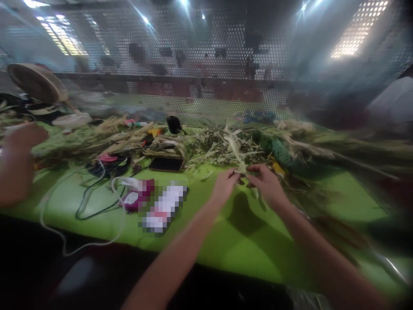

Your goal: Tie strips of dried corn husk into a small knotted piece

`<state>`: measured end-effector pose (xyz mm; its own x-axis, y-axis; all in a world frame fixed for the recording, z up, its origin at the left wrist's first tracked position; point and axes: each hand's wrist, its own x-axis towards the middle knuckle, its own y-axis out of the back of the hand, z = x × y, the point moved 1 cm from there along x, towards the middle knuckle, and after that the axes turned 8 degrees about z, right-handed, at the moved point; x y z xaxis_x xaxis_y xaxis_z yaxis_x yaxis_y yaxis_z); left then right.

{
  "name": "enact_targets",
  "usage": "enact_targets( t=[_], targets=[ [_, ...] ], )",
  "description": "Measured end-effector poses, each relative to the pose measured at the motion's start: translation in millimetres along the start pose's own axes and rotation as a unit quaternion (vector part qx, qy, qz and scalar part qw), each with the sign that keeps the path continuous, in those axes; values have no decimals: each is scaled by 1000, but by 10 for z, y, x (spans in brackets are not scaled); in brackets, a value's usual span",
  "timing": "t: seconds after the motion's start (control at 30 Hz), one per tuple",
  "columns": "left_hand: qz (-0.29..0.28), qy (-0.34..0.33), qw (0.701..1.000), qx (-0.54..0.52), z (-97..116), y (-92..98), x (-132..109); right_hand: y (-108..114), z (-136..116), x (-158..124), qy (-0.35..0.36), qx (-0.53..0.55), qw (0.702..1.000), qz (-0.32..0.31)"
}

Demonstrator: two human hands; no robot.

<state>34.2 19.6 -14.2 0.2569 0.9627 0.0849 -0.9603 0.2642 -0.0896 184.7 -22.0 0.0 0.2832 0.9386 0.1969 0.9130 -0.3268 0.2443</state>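
Note:
My left hand and my right hand meet above the green tabletop, fingertips pinched together. Between them is a pale dried plant strip, like a husk. It rises from my fingers and leans toward the back of the table. Both hands grip its lower end; small dark bits show below the fingers, too blurred to name. Just behind lies a loose heap of dried plant scraps. A yellow item sits beside my right hand, partly hidden by it.
Left of my hands lie a dark phone, a pixelated sheet or packet, a magenta pack and a looping white cable. Another person's hand is at far left. Green netting and long dried stalks lie right.

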Motion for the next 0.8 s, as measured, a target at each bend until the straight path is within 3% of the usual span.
enact_targets(
  t=[0.2, 0.43, 0.6, 0.8],
  targets=[
    [9, -23, 994, 109, -42, 22, -14, -5, 52, 50, 103, -119, 986, 62],
    [-15, -43, 996, 82, -14, -11, -24, -45, 77, 12, -43, 39, 998, 9],
    [-36, -66, 992, 98, -42, 20, 21, -66, 36, 15, -49, 46, 998, -23],
    [-37, -62, 982, 175, 1, 89, 52, -6, -24, 0, -37, 24, 999, 28]
  ],
)
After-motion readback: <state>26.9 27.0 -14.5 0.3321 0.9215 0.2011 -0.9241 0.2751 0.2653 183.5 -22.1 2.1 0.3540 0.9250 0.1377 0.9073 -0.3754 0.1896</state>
